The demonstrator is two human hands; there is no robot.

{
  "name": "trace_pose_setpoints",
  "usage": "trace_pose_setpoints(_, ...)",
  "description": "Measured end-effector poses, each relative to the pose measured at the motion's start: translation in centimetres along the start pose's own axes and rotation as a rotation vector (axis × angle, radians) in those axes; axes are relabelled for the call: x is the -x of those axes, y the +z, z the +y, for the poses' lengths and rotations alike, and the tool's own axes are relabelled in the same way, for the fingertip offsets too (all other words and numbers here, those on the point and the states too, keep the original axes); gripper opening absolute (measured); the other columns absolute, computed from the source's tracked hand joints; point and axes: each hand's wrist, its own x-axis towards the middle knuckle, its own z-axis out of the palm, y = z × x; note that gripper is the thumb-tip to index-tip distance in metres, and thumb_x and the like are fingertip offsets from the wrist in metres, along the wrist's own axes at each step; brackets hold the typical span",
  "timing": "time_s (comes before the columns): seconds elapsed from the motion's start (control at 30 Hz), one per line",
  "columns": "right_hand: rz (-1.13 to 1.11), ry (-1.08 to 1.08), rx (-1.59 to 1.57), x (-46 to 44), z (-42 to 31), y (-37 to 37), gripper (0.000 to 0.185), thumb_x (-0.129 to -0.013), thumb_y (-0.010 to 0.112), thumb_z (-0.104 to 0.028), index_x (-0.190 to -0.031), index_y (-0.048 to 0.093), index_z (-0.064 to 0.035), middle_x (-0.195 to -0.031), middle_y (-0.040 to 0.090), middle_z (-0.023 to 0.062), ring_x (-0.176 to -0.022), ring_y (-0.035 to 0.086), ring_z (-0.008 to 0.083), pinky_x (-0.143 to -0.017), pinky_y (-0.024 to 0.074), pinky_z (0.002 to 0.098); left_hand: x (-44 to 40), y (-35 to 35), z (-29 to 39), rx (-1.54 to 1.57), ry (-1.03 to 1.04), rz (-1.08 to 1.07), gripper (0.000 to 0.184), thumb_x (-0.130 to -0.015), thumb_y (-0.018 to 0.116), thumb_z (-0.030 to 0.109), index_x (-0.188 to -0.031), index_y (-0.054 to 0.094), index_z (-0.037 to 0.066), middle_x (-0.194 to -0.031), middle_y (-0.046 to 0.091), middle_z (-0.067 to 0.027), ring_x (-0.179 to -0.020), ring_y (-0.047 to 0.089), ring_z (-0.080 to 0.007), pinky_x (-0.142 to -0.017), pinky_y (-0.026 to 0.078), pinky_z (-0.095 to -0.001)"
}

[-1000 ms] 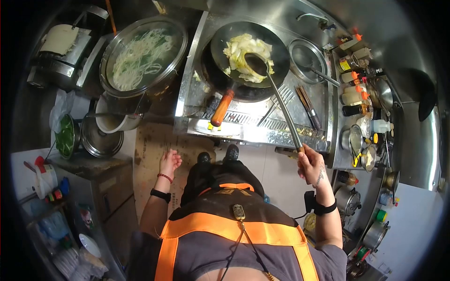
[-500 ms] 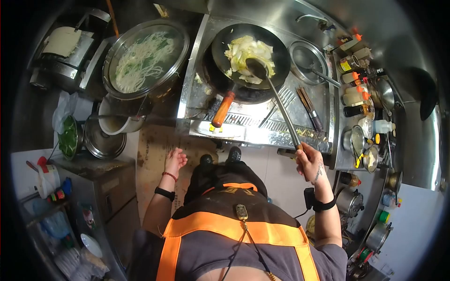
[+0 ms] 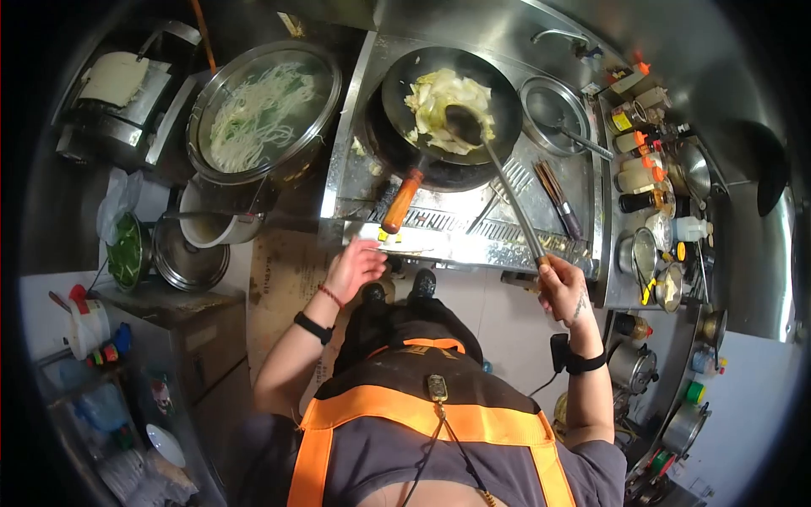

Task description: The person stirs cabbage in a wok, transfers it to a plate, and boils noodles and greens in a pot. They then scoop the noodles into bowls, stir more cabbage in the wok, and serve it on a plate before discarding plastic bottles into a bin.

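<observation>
A dark wok [image 3: 498,93] with a wooden handle [image 3: 400,203] sits on the stove, holding pale cabbage [image 3: 448,88]. My right hand [image 3: 561,289] is closed around the end of a long metal ladle [image 3: 515,201], whose dark bowl rests on the cabbage. Just below the wok's handle, at the stove's front edge, my left hand [image 3: 356,269] holds nothing; its fingers are apart and slightly curled. The left hand does not touch the wooden handle.
Left of the stove stands a large pot [image 3: 196,144] of white noodles in water. A metal bowl with a ladle [image 3: 553,114] lies right of the wok, near a bundle of sticks [image 3: 554,196]. Sauce bottles [image 3: 639,177] line the right shelf.
My left hand has risen from beside my body toward the wok's handle. The ladle has shifted only slightly in the cabbage, with my right hand still around it.
</observation>
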Motion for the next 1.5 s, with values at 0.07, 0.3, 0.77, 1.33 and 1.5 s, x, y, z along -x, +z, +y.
trace_pose_setpoints(0.07, 0.062, -0.097, -0.035, -1.9, 2.0, 0.8, 0.034, -0.095, 0.051, -0.014, -0.124, 0.050, 0.0037, -0.063, 0.049, 0.0002, -0.042, 0.042, 0.0067, -0.037, 0.0332, 0.0226, -1.9, 2.7, 2.5, 0.106, -0.047, -0.157, 0.034, -0.096, 0.050, 0.036, -0.110, 0.052, 0.005, -0.094, 0.062, -0.0105, -0.078, 0.060, -0.0170, -0.070, 0.050, -0.0276)
trace_pose_setpoints(0.3, 0.112, -0.386, 0.493, -2.8, 4.3, 6.0, 0.039, -0.088, 0.060, -0.011, -0.123, 0.051, 0.0034, -0.075, 0.065, 0.0161, -0.058, 0.064, 0.0230, -0.055, 0.0501, 0.0307, -8.5, 6.1, 2.0, -0.215, -0.064, -0.085, 0.013, -0.091, 0.058, 0.016, -0.098, 0.053, 0.007, -0.067, 0.051, -0.0013, -0.054, 0.050, -0.0084, -0.040, 0.033, -0.0187)
trace_pose_setpoints(0.77, 0.227, -0.418, 0.896, -6.7, -2.4, -4.4, 0.040, -0.079, 0.069, -0.008, -0.117, 0.059, -0.0019, -0.094, 0.066, 0.0213, -0.089, 0.068, 0.0295, -0.076, 0.0507, 0.0325, -3.6, 6.4, 1.7, -0.152, -0.006, -0.171, 0.012, -0.088, 0.060, 0.014, -0.087, 0.051, 0.005, -0.064, 0.051, -0.0027, -0.044, 0.044, -0.0081, -0.036, 0.027, -0.0203)
trace_pose_setpoints(1.33, 0.022, -0.168, -0.295, -2.0, 1.8, 0.3, 0.028, -0.091, 0.056, -0.008, -0.116, 0.053, 0.0044, -0.070, 0.053, 0.0034, -0.047, 0.046, 0.0091, -0.041, 0.0375, 0.0221, -3.5, 8.5, 1.2, -0.367, 0.183, 0.031, 0.031, -0.094, 0.054, 0.036, -0.094, 0.054, 0.005, -0.067, 0.055, -0.0012, -0.050, 0.051, -0.0073, -0.042, 0.038, -0.0199)
trace_pose_setpoints(1.5, 0.020, -0.049, -0.132, -1.7, 1.4, 2.0, 0.018, -0.092, 0.055, -0.011, -0.102, 0.056, 0.0040, -0.067, 0.051, 0.0024, -0.045, 0.045, 0.0082, -0.039, 0.0350, 0.0220, -0.9, 3.6, -1.1, -0.261, 0.105, 0.060, 0.036, -0.097, 0.049, 0.041, -0.098, 0.057, 0.007, -0.067, 0.055, -0.0001, -0.050, 0.052, -0.0069, -0.045, 0.040, -0.0194)
